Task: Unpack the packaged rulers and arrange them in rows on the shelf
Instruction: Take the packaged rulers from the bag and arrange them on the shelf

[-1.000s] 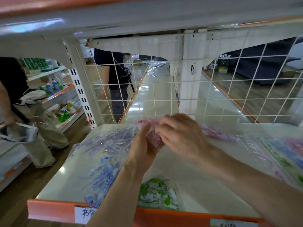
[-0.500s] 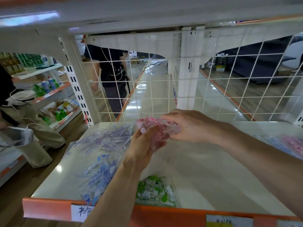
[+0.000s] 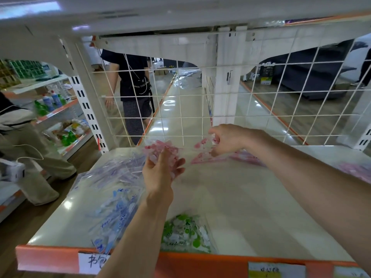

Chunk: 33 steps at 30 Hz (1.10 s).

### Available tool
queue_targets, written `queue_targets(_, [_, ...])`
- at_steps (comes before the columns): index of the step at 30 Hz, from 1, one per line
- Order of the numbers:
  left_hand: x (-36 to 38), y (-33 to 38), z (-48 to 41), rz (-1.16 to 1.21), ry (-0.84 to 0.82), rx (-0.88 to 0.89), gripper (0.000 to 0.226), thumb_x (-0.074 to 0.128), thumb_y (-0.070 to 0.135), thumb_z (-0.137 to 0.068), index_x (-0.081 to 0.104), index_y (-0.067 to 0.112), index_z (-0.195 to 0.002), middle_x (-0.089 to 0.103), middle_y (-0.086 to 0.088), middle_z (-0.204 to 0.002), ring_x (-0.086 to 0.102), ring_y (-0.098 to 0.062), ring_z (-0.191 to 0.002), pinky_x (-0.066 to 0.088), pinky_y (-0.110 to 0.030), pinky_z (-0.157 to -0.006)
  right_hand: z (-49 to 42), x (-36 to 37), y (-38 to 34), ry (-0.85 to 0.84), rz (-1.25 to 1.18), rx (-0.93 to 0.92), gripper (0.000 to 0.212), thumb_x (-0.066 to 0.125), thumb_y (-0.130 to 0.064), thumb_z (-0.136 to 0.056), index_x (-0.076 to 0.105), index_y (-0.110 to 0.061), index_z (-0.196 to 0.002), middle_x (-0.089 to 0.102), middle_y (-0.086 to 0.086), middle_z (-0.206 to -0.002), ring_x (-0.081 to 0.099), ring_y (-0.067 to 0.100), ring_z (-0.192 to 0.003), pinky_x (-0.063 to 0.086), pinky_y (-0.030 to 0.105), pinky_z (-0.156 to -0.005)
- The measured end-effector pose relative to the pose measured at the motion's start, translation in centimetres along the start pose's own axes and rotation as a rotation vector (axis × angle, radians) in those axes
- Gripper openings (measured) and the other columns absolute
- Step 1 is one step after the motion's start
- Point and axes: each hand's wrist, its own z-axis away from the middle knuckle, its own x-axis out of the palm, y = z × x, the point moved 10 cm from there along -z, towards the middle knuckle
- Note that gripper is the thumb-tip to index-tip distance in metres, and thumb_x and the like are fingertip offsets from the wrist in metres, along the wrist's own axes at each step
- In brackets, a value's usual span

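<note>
On the shelf (image 3: 241, 197) edge, a handwritten label (image 3: 92, 264) starts 书.

Above the white metal shelf with an orange front lip (image 3: 251, 201), the left hand (image 3: 160, 175) holds a blurred bunch of pink-printed clear packets (image 3: 160, 148). The right hand (image 3: 226, 140) pinches a pink-printed clear plastic wrapper (image 3: 201, 151) just beside it. On the shelf's left side lie purple-printed clear packets (image 3: 120, 167), with blue-printed ones (image 3: 118, 213) nearer the lip. A green-printed packet (image 3: 185, 233) lies at the front. Behind the white wire grid (image 3: 281, 109) stands a person in dark clothes (image 3: 134, 83).
</note>
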Motion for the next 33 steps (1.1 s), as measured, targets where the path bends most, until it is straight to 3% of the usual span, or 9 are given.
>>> queue_targets(4, [-0.3, 0.3, 0.0, 0.002, 0.031, 0.019, 0.028, 0.063, 0.020, -0.091, 0.056, 0.002, -0.113, 0.068, -0.013, -0.091, 0.070, -0.018, -0.061, 0.052, -0.025, -0.048, -1.3, 2.3, -0.6, -0.087, 0.022, 0.015, 0.078, 0.071, -0.035, -0.081, 0.031, -0.017, -0.146, 0.041, 0.004, -0.143, 0.044, 0.025, -0.127, 0.041, 0.030, -0.099])
queue_targets(10, [0.9, -0.2, 0.4, -0.002, -0.072, -0.045, 0.016, 0.058, 0.019, -0.093, 0.062, 0.004, -0.100, 0.069, -0.013, -0.093, 0.070, -0.019, -0.066, 0.053, -0.028, -0.053, -1.2, 3.1, -0.3, -0.076, -0.052, 0.036, 0.084, 0.073, -0.032, -0.080, 0.026, -0.018, -0.149, 0.040, 0.006, -0.147, 0.044, 0.025, -0.130, 0.039, 0.031, -0.103])
queue_targets(14, [2.7, -0.6, 1.1, 0.061, -0.223, -0.131, 0.027, 0.041, 0.018, -0.098, 0.063, 0.006, -0.105, 0.070, -0.013, -0.097, 0.068, -0.019, -0.068, 0.053, -0.027, -0.055, 1.3, 0.5, -0.4, 0.112, -0.649, -0.013, 0.042, 0.058, -0.027, -0.093, 0.052, -0.011, -0.130, 0.060, 0.006, -0.121, 0.060, 0.017, -0.101, 0.046, 0.028, -0.085])
queue_targets(16, [3.3, -0.5, 1.5, 0.052, -0.267, -0.139, 0.025, 0.043, 0.018, -0.099, 0.063, 0.006, -0.106, 0.072, -0.012, -0.095, 0.069, -0.020, -0.071, 0.054, -0.027, -0.056, 2.7, 0.8, -1.5, 0.028, -0.981, -0.026, 0.030, 0.055, -0.027, -0.095, 0.062, -0.005, -0.114, 0.067, 0.008, -0.101, 0.065, 0.015, -0.082, 0.051, 0.026, -0.072])
queue_targets(17, [3.5, -0.5, 1.8, 0.047, -0.284, -0.139, 0.022, 0.047, 0.017, -0.098, 0.063, 0.006, -0.105, 0.073, -0.011, -0.093, 0.070, -0.020, -0.072, 0.055, -0.027, -0.057, 3.3, 1.0, -2.0, -0.003, -1.024, -0.039, 0.028, 0.057, -0.027, -0.094, 0.064, -0.004, -0.108, 0.069, 0.007, -0.094, 0.066, 0.013, -0.076, 0.051, 0.025, -0.068])
queue_targets(21, [4.4, -0.6, 2.4, 0.059, -0.345, -0.158, 0.011, 0.060, 0.010, -0.088, 0.064, 0.005, -0.098, 0.073, -0.010, -0.085, 0.070, -0.023, -0.073, 0.057, -0.029, -0.060, 4.2, 0.2, -2.6, 0.060, -0.940, -0.099, 0.008, 0.068, -0.009, -0.086, 0.066, -0.008, -0.093, 0.067, 0.004, -0.076, 0.062, 0.001, -0.057, 0.047, 0.014, -0.053])
queue_targets(24, [4.9, -0.9, 2.9, 0.063, -0.391, -0.202, 0.022, 0.062, 0.016, -0.082, 0.065, 0.003, -0.100, 0.072, -0.013, -0.088, 0.069, -0.024, -0.072, 0.058, -0.030, -0.061, 4.4, -0.6, -1.6, 0.163, -1.000, -0.065, 0.007, 0.066, -0.003, -0.085, 0.066, -0.008, -0.089, 0.064, 0.007, -0.074, 0.058, 0.005, -0.056, 0.048, 0.015, -0.054])
queue_targets(28, [4.8, -0.9, 3.2, 0.019, -0.403, -0.201, 0.014, 0.055, 0.012, -0.092, 0.065, 0.005, -0.098, 0.072, -0.010, -0.083, 0.069, -0.019, -0.065, 0.054, -0.026, -0.053, 4.9, -1.0, -0.8, 0.215, -0.989, -0.037, 0.008, 0.065, -0.016, -0.088, 0.068, -0.009, -0.090, 0.063, 0.006, -0.078, 0.058, 0.010, -0.070, 0.048, 0.016, -0.057])
queue_targets(33, [4.7, -0.4, 3.3, -0.024, -0.412, -0.159, 0.012, 0.056, 0.017, -0.093, 0.065, 0.010, -0.096, 0.070, -0.006, -0.076, 0.066, -0.017, -0.061, 0.049, -0.025, -0.050, 5.1, -1.0, -1.3, 0.236, -0.884, -0.038, 0.020, 0.073, -0.022, -0.081, 0.070, -0.004, -0.086, 0.063, 0.007, -0.073, 0.054, 0.012, -0.066, 0.044, 0.029, -0.063])
